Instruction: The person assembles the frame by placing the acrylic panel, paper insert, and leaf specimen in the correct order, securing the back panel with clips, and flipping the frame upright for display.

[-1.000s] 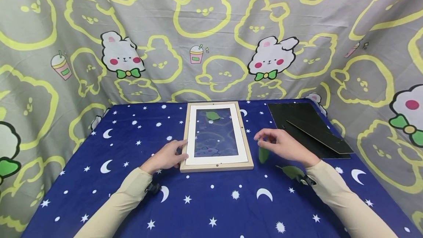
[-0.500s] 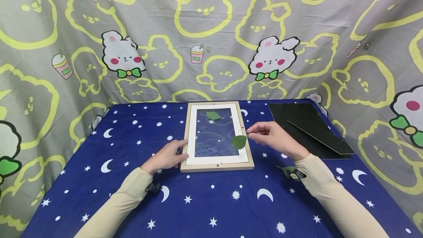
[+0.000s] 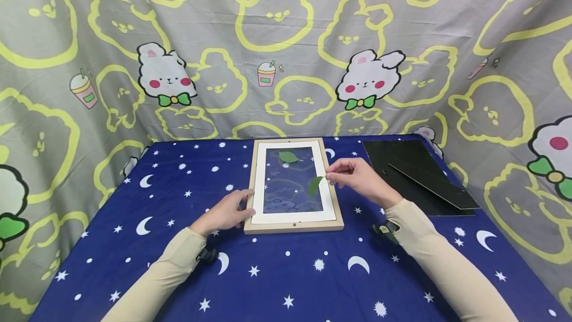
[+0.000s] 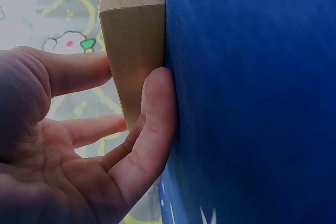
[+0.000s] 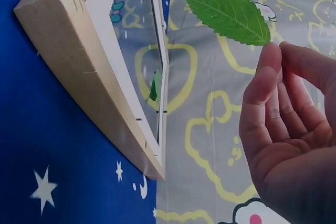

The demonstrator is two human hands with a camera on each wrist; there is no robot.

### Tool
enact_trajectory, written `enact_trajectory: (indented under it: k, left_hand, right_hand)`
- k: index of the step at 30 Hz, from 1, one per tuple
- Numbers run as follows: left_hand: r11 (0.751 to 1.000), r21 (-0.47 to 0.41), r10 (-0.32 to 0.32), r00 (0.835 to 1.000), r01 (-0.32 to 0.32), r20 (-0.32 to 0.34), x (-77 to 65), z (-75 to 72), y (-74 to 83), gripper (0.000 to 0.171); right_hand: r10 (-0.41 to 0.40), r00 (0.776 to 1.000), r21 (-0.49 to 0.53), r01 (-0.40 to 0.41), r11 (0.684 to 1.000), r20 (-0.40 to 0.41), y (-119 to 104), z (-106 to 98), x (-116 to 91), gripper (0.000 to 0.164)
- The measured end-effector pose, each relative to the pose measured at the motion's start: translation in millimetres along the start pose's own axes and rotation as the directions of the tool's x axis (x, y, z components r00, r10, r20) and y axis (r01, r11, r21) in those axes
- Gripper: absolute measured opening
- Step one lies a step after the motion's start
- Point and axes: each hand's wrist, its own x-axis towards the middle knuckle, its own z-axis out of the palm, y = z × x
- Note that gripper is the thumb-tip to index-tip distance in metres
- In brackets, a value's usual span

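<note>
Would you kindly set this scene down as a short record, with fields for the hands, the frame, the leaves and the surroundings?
left hand: touches the left side of the wooden frame
right hand: pinches the held leaf at its stem end
frame: lying on the table, white border around a clear pane
second leaf: on the pane, near its far end
black board: on the table, right of the frame
tablecloth: blue, white stars and moons

head: forward-down, farther | wrist views: close, turned sideways | shared: wooden frame point(image 3: 268, 228)
</note>
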Motion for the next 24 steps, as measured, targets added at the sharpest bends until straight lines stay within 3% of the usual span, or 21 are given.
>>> enact_trajectory:
  k: [14,24]
  left_hand:
    - [1.000,-0.009,-0.010,1.000,0.010,0.004,-1.2,-0.2,0.0,0.064]
    - [1.000,-0.011,-0.011,1.000,0.011,0.009,-2.3,-1.0,0.4,0.063]
  right_hand:
    - [-0.008,1.000,0.059,0.009,0.998,-0.023,2,12,21,0.012]
    - [0.028,0.998,0.002,-0.028,1.000,-0.053,4,24,28,0.012]
